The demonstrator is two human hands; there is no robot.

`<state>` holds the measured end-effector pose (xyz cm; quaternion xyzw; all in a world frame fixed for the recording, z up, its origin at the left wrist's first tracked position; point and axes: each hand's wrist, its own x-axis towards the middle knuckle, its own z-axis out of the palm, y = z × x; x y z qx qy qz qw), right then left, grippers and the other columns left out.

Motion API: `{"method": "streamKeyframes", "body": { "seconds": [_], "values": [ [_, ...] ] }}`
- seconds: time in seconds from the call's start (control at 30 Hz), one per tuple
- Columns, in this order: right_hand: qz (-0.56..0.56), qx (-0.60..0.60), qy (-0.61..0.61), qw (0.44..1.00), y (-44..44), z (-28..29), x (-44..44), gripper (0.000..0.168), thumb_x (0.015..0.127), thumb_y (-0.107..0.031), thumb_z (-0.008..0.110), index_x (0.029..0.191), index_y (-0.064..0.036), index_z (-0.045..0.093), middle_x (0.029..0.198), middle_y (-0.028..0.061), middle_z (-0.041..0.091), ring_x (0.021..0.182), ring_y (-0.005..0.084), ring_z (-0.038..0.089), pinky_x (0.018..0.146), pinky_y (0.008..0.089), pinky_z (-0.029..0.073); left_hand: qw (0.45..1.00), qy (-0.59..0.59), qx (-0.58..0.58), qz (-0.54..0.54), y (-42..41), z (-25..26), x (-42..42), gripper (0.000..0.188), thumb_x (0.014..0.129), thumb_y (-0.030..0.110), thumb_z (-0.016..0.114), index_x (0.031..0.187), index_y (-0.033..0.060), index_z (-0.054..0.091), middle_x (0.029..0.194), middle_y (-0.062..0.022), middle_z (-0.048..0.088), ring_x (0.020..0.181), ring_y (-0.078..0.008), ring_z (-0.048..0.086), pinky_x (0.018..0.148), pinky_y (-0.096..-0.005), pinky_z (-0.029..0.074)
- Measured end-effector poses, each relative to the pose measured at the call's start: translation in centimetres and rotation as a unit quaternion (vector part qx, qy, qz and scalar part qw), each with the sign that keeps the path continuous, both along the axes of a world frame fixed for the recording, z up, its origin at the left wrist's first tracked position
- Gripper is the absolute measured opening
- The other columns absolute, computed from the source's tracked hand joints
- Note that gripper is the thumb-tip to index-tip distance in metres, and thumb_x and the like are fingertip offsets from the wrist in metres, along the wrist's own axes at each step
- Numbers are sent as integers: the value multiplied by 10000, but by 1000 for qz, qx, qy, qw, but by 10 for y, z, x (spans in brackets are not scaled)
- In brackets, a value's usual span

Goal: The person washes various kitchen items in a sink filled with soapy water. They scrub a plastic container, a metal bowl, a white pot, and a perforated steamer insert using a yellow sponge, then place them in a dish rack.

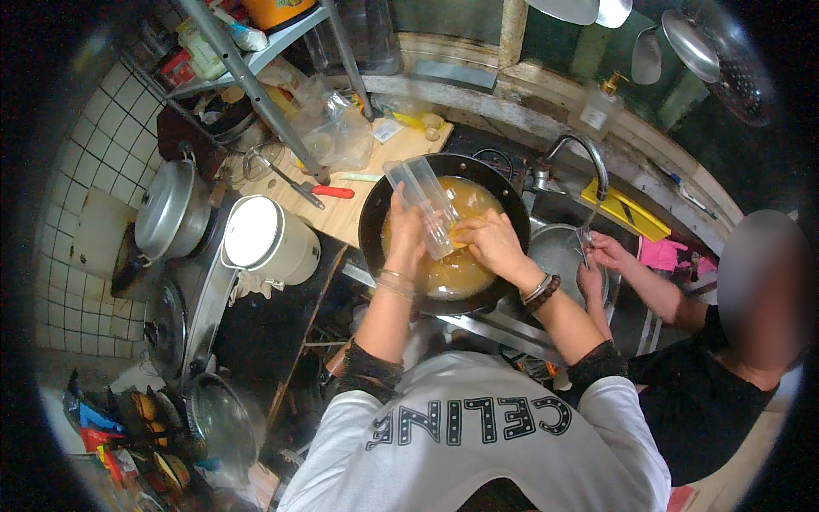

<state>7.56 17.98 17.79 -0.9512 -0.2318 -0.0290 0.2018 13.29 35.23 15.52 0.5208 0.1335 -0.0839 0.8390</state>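
Observation:
A large dark wok (368, 224) of cloudy yellowish liquid (441, 278) stands in front of me, partly over the sink. My left hand (408, 221) grips a clear plastic container (419, 185) with long compartments, tilted above the wok. Over the liquid, the fingers of my right hand (492, 243) are closed around a yellow thing (457, 237), perhaps a sponge or cloth, beside the container's lower end. The fingers hide part of it, so its exact kind is unclear.
At right, another person's hands (598, 259) hold a metal utensil under the faucet (579, 144), above a metal basin (553, 246). A red-handled tool (333, 191) lies on the wooden board (345, 217). Left are a white-lidded cooker (288, 246) and an aluminium pot (169, 208). A metal shelf post (256, 96) rises behind.

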Motion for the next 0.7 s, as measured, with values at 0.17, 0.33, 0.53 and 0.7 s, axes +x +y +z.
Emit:
{"method": "streamKeyframes", "body": {
  "seconds": [0.17, 0.33, 0.53, 0.7],
  "values": [
    [-84, 446, 162, 876, -26, -39, 21, 292, 782, -64, 441, 986, -112, 645, 1041, 83, 618, 869, 276, 592, 750, 373, 471, 918, -263, 288, 69, -20, 1, -5, 649, 773, -91, 418, 1373, 81, 240, 1297, -175, 408, 1058, -285, 536, 906, -347, 433],
    [-12, 812, 501, 300, -45, -44, 40, 422, 852, -409, 470, 1056, -50, 555, 969, 95, 598, 723, 237, 554, 637, 342, 464, 813, -333, 475, 55, -18, 17, -22, 570, 685, -129, 429, 1220, 61, 478, 1126, -137, 580, 1082, -290, 523, 972, -377, 351],
    [-86, 752, 550, 353, -58, -44, 38, 369, 835, -433, 565, 994, -101, 559, 876, 88, 597, 636, 227, 539, 516, 325, 445, 642, -487, 591, 35, -7, 8, -25, 507, 596, -135, 476, 995, 130, 640, 1173, -12, 572, 1176, -241, 442, 1071, -462, 181],
    [-96, 740, 578, 330, -57, -63, 25, 355, 811, -249, 641, 1094, -79, 509, 950, 123, 574, 779, 266, 578, 570, 337, 493, 624, -498, 602, 20, 2, 13, -25, 501, 569, -86, 511, 931, 210, 690, 1247, -17, 517, 1202, -285, 364, 1056, -458, 191]
  ]
}}
